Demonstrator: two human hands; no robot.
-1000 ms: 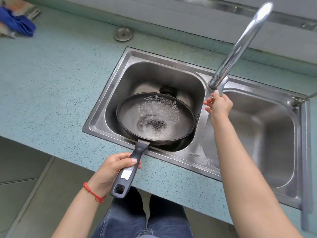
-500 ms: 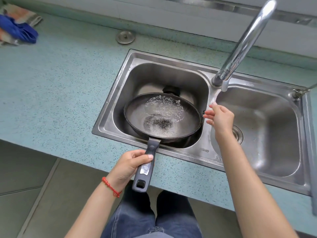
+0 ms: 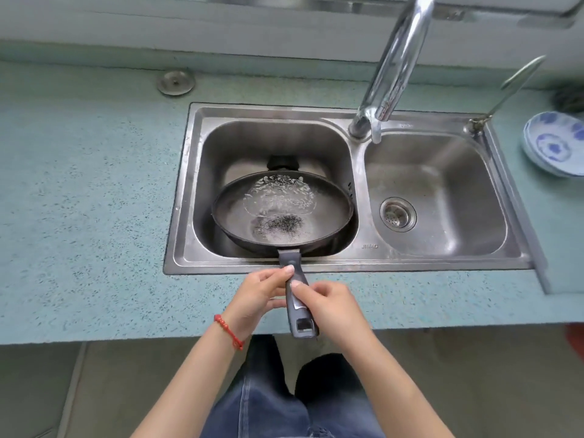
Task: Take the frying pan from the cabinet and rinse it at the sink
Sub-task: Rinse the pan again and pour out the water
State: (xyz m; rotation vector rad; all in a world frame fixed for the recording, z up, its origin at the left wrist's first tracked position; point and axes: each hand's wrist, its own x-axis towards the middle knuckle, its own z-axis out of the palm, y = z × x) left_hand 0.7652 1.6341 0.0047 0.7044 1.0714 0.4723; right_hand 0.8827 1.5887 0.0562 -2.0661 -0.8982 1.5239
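A dark frying pan [image 3: 234, 216] with a pool of water in it sits in the left basin of the steel double sink [image 3: 183, 184]. Its grey handle [image 3: 295, 295] sticks out toward me over the sink's front rim. My left hand [image 3: 256, 295], with a red bracelet on the wrist, grips the handle from the left. My right hand [image 3: 328, 306] holds the same handle from the right, fingers curled round it. The chrome faucet [image 3: 392, 71] rises behind the divider between the basins; no water stream shows.
The right basin has a strainer drain [image 3: 397, 214]. Blue-patterned plates [image 3: 554, 143] are stacked on the teal counter [image 3: 79, 216] at the far right. A round metal cap [image 3: 176, 82] lies on the counter behind the sink. A thin metal lever [image 3: 505, 90] stands at the sink's back right corner.
My right hand came away from the faucet base, drew back toward me and took hold of the pan handle beside my left hand. The pan stays in the left basin.
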